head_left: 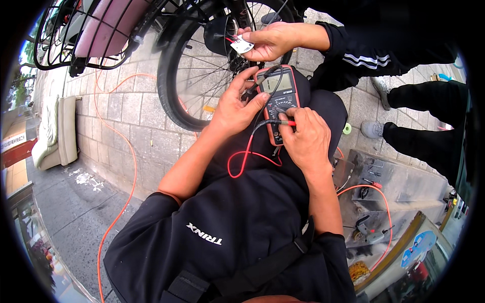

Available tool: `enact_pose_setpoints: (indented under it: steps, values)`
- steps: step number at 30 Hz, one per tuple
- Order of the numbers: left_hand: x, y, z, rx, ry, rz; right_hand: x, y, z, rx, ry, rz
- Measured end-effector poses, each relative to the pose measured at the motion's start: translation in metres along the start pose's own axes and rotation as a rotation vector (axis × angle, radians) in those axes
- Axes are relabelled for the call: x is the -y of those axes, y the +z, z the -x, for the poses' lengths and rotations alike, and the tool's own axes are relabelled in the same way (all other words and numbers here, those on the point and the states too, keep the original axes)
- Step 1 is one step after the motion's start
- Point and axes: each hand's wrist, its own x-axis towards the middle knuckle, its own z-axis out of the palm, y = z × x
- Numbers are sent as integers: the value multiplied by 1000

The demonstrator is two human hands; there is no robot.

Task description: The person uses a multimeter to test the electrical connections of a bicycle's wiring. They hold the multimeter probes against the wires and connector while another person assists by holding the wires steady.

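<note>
A red-and-black multimeter (279,101) rests on my dark-trousered leg, its grey screen facing up. My left hand (236,107) grips its upper left side, and a black test probe (254,90) lies at those fingers. My right hand (307,135) is closed on a red test probe (277,122), with the fingertips at the meter's dial. A red lead (242,166) loops below the meter. Just beyond, another person's hand (270,43) holds out a small white piece (242,44) with red wires beside the bicycle wheel (166,76).
A black wire basket (101,35) stands at the upper left. An orange cable (132,151) runs along the paving at left. To the right, tools lie on a grey metal surface (404,174), and another person's shoes (373,129) stand nearby. A cushioned seat (58,134) is at far left.
</note>
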Motion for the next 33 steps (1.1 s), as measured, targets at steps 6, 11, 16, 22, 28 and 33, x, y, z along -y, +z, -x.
enact_pose_setpoints:
  steps: [6,11,16,22,28,33]
  values:
    - [-6,-2,6,-9,40,-23,2,-19,1,-12,18,-122]
    - [-3,-24,33,-111,170,-175,16,-50,6,-166,-46,23]
    - [-20,-42,46,-185,440,-478,11,-52,29,-284,-19,-208]
    - [-35,-34,68,-79,340,80,44,-42,43,-343,238,-892]
    - [-41,-20,82,29,359,222,50,-38,49,-236,98,-796]
    - [-40,-15,86,50,301,231,49,-29,57,-270,127,-819]
